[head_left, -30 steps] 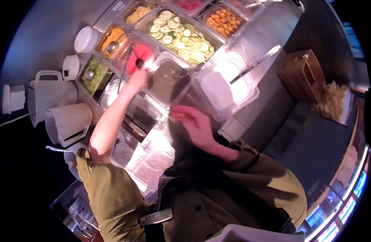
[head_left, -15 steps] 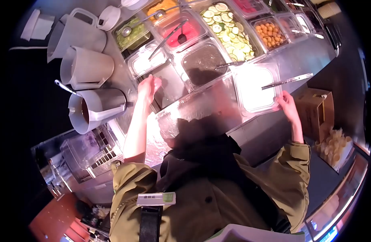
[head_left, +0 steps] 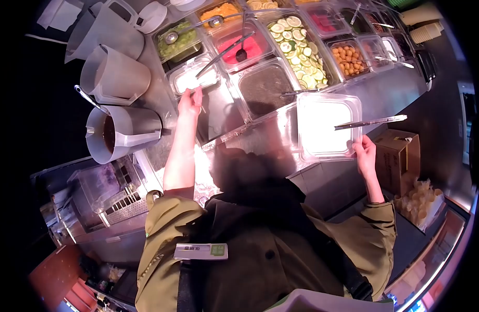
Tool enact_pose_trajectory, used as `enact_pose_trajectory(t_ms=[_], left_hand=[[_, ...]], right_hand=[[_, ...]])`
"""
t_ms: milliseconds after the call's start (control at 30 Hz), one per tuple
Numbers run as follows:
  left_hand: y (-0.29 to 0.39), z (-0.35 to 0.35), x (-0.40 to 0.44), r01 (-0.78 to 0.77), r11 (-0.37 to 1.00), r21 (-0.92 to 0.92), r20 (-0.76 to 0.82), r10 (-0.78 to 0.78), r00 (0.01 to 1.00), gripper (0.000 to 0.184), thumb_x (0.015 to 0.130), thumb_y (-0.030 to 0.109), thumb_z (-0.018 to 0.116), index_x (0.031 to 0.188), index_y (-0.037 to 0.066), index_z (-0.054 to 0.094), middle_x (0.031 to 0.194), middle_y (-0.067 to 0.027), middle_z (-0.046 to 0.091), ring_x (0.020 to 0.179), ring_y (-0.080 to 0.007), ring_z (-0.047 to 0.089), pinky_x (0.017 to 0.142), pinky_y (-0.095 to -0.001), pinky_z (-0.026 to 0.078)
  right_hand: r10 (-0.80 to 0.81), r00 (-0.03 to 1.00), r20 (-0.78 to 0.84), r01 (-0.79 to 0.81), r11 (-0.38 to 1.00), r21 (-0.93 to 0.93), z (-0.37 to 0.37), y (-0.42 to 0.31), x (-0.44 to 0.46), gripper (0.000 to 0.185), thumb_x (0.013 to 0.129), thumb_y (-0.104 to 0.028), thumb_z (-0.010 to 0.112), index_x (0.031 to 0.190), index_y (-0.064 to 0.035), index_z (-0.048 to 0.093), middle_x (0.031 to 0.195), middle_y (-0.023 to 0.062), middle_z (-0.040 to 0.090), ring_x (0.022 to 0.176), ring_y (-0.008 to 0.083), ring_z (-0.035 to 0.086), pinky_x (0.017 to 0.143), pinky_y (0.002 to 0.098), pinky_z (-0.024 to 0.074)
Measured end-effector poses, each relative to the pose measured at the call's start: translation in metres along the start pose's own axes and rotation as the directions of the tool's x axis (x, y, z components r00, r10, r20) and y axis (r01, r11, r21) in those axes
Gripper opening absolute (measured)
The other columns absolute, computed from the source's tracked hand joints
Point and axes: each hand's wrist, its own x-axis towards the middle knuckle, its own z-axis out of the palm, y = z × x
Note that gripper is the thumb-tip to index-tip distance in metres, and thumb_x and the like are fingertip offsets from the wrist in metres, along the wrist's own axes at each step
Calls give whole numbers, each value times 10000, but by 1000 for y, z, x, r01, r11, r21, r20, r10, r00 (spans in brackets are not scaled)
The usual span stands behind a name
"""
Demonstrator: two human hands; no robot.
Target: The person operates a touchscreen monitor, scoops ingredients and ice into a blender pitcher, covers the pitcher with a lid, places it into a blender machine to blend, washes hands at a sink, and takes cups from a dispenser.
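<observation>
Right hand (head_left: pixel 364 150): you grip the white tub (head_left: pixel 303 130) by its right rim, near the corner closest to you, thumb and fingers close together. Left hand (head_left: pixel 189 102): your fingertips are at the near edge of the small tub (head_left: pixel 173 83), well left of the lime tub (head_left: pixel 325 58); pinching or only touching, cannot tell.

Handling, as judged: 1 corner looks a slim hold for a filled tub. Hold it level, spread your fingers beneath the rim, and mind the long handle (head_left: pixel 372 122) poking out past the right rim, beyond your hand; a tilt could swing it.

White tub: just on your side of the lime tub. Clear plastic, 4 rounded corners, contents glaring white, so texture and fill level are lost. Whether its base rests on the counter (head_left: pixel 275 127), cannot tell.
</observation>
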Motion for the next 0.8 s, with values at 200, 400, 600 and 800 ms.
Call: enact_pose_trajectory(t_ms=[200,400,600,800], left_hand=[[-31,3,-28,-196,969,148,-132,216,967,183,850,72,418,969,-66,425,824,-174,534,708,-257,589,546,-278,531],[-58,-87,25,-464,-189,865,501,359,787,164,805,141,517,723,1,492,699,-83,534,703,-181,578,519,-275,456],[-80,-82,-22,-212,-421,882,354,293,888,235,808,243,485,802,8,504,804,-108,580,774,-209,587,607,-293,463],[-79,-71,-65,-134,-697,704,303,125,945,411,812,411,441,913,24,534,866,-123,611,810,-232,599,678,-326,463]], right_hand=[[-22,995,97,24,1000,-18,26,-72,-5,41,712,-24,458,722,-8,494,639,12,503,517,72,485,458,212,461],[-82,956,281,86,996,0,76,-144,19,57,738,-61,476,735,-22,518,666,1,503,558,70,474,488,183,392],[-182,871,456,152,983,102,146,-185,73,125,788,-93,468,671,-51,456,629,-28,427,544,45,405,522,249,487],[-222,850,477,198,975,102,222,-186,127,112,778,-105,471,705,-22,487,642,25,488,506,97,476,486,223,434]])
